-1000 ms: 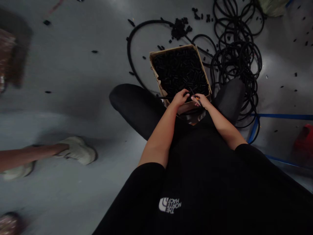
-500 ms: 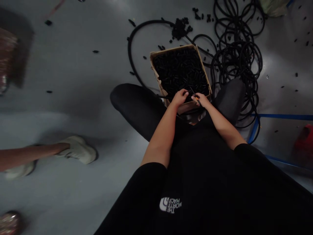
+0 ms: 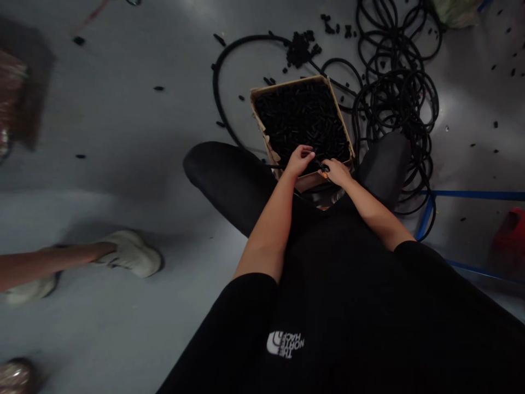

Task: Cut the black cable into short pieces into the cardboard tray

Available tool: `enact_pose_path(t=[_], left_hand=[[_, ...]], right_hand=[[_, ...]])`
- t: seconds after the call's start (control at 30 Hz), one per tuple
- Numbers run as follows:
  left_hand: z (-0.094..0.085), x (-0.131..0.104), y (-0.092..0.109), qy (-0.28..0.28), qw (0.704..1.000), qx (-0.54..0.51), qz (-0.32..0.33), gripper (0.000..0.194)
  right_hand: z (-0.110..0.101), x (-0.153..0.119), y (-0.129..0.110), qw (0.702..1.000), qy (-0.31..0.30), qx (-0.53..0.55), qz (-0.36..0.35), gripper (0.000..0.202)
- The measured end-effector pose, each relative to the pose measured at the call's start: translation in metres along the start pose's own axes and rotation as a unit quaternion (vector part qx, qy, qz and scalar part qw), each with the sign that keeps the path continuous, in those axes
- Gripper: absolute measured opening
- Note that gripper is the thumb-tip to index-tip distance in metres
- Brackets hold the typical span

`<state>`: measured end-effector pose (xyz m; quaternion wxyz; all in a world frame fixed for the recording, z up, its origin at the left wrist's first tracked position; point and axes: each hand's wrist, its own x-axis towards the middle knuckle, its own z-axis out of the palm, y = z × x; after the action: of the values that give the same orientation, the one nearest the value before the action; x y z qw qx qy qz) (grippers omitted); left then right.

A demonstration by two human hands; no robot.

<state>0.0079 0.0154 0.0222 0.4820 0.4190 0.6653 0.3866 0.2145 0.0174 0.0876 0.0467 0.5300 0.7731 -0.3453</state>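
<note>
Over the near edge of an open cardboard box (image 3: 268, 145), my left hand (image 3: 301, 161) is closed with thumb and fingers pinched on a black hose (image 3: 216, 87). The hose runs in from the left, across my leg, to that hand. My right hand (image 3: 338, 173) is wrapped around scissors (image 3: 325, 170) with black and orange on the handles. Their blades point toward my left fingertips; whether they touch the hose is too dark to tell. Many short cut black hose pieces (image 3: 303, 117) fill the box between my knees.
A tangled heap of black hose (image 3: 394, 104) lies right of the box. A pile of short black pieces (image 3: 301, 49) sits beyond it, with more scattered about the floor. Another person's shoe (image 3: 131, 253) stands at left. Blue tape (image 3: 476, 195) and a red object (image 3: 511, 235) are at right.
My left fingers have loosened and shifted slightly up and left. The right hand has turned the scissors, whose blades now lie lower, toward the left hand.
</note>
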Motion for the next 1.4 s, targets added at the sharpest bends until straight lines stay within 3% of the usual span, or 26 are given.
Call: enact_pose_path(t=[0.1, 0.23, 0.33, 0.43, 0.53, 0.73, 0.83, 0.93, 1.07, 1.13, 1.23, 1.3, 1.4], left_hand=[[-0.003, -0.002, -0.001, 0.004, 0.999, 0.052, 0.001, 0.026], [0.000, -0.008, -0.003, -0.046, 0.989, 0.132, 0.045, 0.017], [0.005, -0.009, -0.005, -0.090, 0.980, 0.162, 0.069, 0.016], [0.006, -0.006, -0.009, -0.113, 0.978, 0.164, 0.068, 0.016], [0.002, -0.001, -0.011, -0.098, 0.982, 0.154, 0.050, 0.019], [-0.007, 0.004, -0.006, -0.065, 0.989, 0.132, 0.006, 0.030], [-0.008, 0.004, -0.003, -0.015, 0.996, 0.082, 0.015, 0.021], [-0.006, 0.003, -0.001, 0.032, 0.999, 0.032, 0.012, 0.019], [0.000, 0.000, 0.000, -0.004, 1.000, 0.000, 0.005, 0.020], [0.000, 0.000, -0.001, -0.016, 1.000, -0.001, 0.015, 0.022], [-0.002, 0.000, -0.003, 0.008, 1.000, 0.012, 0.018, 0.027], [-0.003, -0.002, -0.003, 0.004, 0.999, 0.045, 0.016, 0.028], [0.000, -0.009, 0.000, -0.040, 0.992, 0.115, 0.039, 0.021]], right_hand=[[0.007, 0.008, 0.008, 0.993, 0.008, 0.113, 0.012, 0.037], [0.019, 0.018, 0.016, 0.950, -0.023, 0.302, 0.072, 0.038], [0.023, 0.021, 0.017, 0.928, -0.020, 0.362, 0.089, 0.044], [0.019, 0.019, 0.016, 0.936, -0.025, 0.345, 0.072, 0.053], [0.012, 0.016, 0.015, 0.949, -0.019, 0.311, 0.052, 0.055], [0.010, 0.018, 0.016, 0.966, -0.024, 0.250, 0.058, 0.044], [0.008, 0.014, 0.014, 0.982, -0.036, 0.179, 0.056, 0.037], [0.002, 0.004, 0.005, 0.997, -0.037, 0.052, 0.033, 0.043], [-0.002, -0.005, -0.006, 0.999, -0.033, -0.007, 0.015, 0.053], [-0.001, -0.004, -0.007, 1.000, -0.019, -0.006, 0.013, 0.051], [0.004, 0.002, 0.000, 0.999, 0.004, 0.043, 0.008, 0.043], [0.008, 0.008, 0.005, 0.991, 0.009, 0.129, 0.018, 0.037], [0.015, 0.014, 0.011, 0.958, 0.000, 0.281, 0.064, 0.039]])
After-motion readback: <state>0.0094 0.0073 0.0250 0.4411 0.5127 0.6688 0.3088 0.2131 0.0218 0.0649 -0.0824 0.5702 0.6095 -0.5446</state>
